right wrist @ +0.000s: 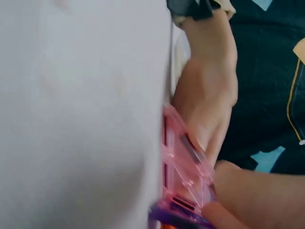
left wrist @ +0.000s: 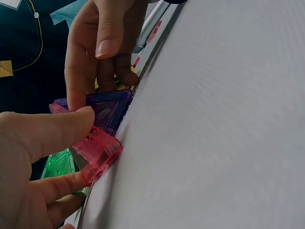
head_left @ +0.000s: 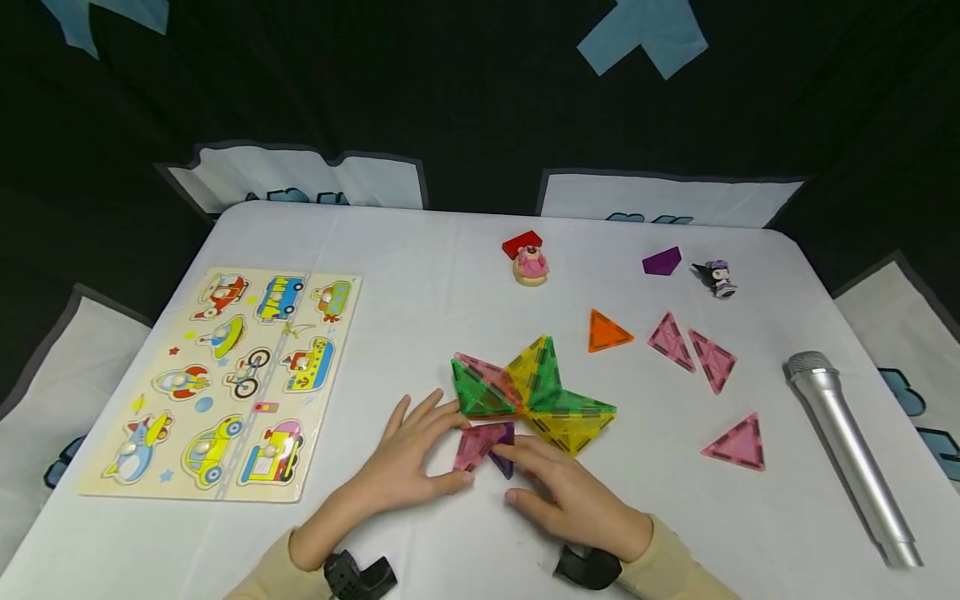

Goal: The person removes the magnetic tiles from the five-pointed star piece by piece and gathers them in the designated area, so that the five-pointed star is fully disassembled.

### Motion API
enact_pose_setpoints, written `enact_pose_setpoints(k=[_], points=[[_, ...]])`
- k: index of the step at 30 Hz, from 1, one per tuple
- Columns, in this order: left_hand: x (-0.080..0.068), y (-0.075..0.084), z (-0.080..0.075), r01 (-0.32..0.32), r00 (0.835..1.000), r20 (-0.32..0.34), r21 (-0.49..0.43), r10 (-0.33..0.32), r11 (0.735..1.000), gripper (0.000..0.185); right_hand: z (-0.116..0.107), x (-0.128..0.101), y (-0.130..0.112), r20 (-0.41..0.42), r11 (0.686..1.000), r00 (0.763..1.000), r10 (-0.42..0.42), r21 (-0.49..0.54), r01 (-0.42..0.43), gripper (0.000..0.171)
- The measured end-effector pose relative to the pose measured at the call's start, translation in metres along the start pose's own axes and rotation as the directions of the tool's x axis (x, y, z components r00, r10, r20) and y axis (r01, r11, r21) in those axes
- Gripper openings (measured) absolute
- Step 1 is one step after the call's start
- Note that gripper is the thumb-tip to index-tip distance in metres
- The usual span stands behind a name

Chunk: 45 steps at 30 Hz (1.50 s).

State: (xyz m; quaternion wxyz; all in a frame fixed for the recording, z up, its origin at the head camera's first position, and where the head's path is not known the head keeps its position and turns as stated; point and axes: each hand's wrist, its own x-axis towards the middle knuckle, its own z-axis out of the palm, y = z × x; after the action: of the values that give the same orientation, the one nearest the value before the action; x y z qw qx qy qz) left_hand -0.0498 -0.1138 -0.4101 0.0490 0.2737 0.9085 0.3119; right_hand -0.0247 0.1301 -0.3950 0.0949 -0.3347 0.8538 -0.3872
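Just below the flat star of green and yellow tiles, both hands work on two magnetic tiles. The left hand pinches the pink triangle tile between thumb and fingers; the right hand grasps the purple tile, which meets the pink one edge to edge. Step in hand, as judged: joining this pair. The next move calls for aligning the pair's free edge with the star's lower rim.

It looked like a staged recording booth set up for play: black curtains patched with blue tape enclosed a white-covered counter holding a vehicle puzzle, toy figures and a silver microphone.
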Motion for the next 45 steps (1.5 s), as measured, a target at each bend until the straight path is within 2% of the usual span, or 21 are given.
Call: enact_pose_setpoints(k=[2,6,11,15,20,24,27,29,31,32,34,37,40,43,45], points=[[0.0,0.0,0.0,-0.002,1.0,-0.001,0.003,0.002,1.0,0.057,0.004,0.001,0.001,-0.044,1.0,0.999,-0.006,0.027,0.007,0.042],[0.0,-0.001,0.001,-0.002,1.0,0.0,0.006,0.002,1.0,0.056,0.006,0.002,0.003,-0.134,0.992,0.989,0.056,0.123,-0.039,0.037],[-0.001,-0.001,0.001,-0.002,1.0,-0.002,0.008,0.002,1.0,0.055,0.003,0.003,0.003,-0.148,0.976,0.981,0.129,0.196,-0.099,0.039],[0.0,-0.001,0.001,-0.011,1.0,-0.005,0.013,0.011,1.0,0.054,-0.004,0.004,-0.007,-0.167,0.979,0.98,0.111,0.188,-0.079,0.036],[-0.001,-0.001,0.001,-0.019,1.0,-0.004,0.017,0.019,1.0,0.054,-0.016,0.005,-0.02,-0.24,0.983,0.968,0.072,0.184,-0.027,0.033],[-0.001,-0.001,0.001,-0.017,1.0,-0.006,0.015,0.017,1.0,0.052,-0.023,0.001,-0.002,-0.349,0.984,0.936,0.037,0.178,0.027,0.036],[0.0,-0.001,0.001,-0.01,1.0,-0.007,0.006,0.01,1.0,0.047,-0.038,-0.006,0.016,-0.461,0.988,0.886,0.044,0.154,0.03,0.037],[-0.001,-0.001,0.001,-0.006,1.0,-0.006,0.0,0.006,1.0,0.044,-0.054,-0.013,0.024,-0.533,0.989,0.841,0.092,0.144,-0.018,0.036],[-0.001,-0.001,0.001,-0.004,1.0,-0.006,-0.004,0.004,1.0,0.041,-0.07,-0.021,0.034,-0.587,0.987,0.794,0.157,0.107,-0.116,0.032],[-0.001,-0.001,0.001,-0.003,1.0,-0.006,-0.007,0.003,1.0,0.04,-0.078,-0.026,0.039,-0.606,0.98,0.771,0.196,0.087,-0.18,0.03],[-0.001,-0.001,0.001,-0.002,1.0,-0.009,-0.004,0.002,1.0,0.039,-0.092,-0.035,0.048,-0.609,0.943,0.739,0.29,0.048,-0.33,0.026],[-0.002,-0.002,0.002,-0.001,1.0,-0.024,-0.006,0.0,1.0,0.038,-0.104,-0.048,0.06,-0.54,0.855,0.73,0.419,-0.035,-0.517,0.024],[-0.002,-0.004,0.004,-0.005,0.997,-0.077,-0.047,0.002,0.999,0.038,-0.108,-0.056,0.066,-0.453,0.789,0.727,0.516,-0.077,-0.609,0.031],[0.004,-0.008,0.006,-0.027,0.986,-0.167,-0.135,0.004,0.99,0.041,-0.107,-0.055,0.067,-0.433,0.761,0.72,0.542,-0.11,-0.639,0.039],[0.011,-0.01,0.006,-0.04,0.977,-0.212,-0.216,-0.006,0.976,0.046,-0.102,-0.051,0.065,-0.475,0.766,0.722,0.504,-0.141,-0.627,0.039]])
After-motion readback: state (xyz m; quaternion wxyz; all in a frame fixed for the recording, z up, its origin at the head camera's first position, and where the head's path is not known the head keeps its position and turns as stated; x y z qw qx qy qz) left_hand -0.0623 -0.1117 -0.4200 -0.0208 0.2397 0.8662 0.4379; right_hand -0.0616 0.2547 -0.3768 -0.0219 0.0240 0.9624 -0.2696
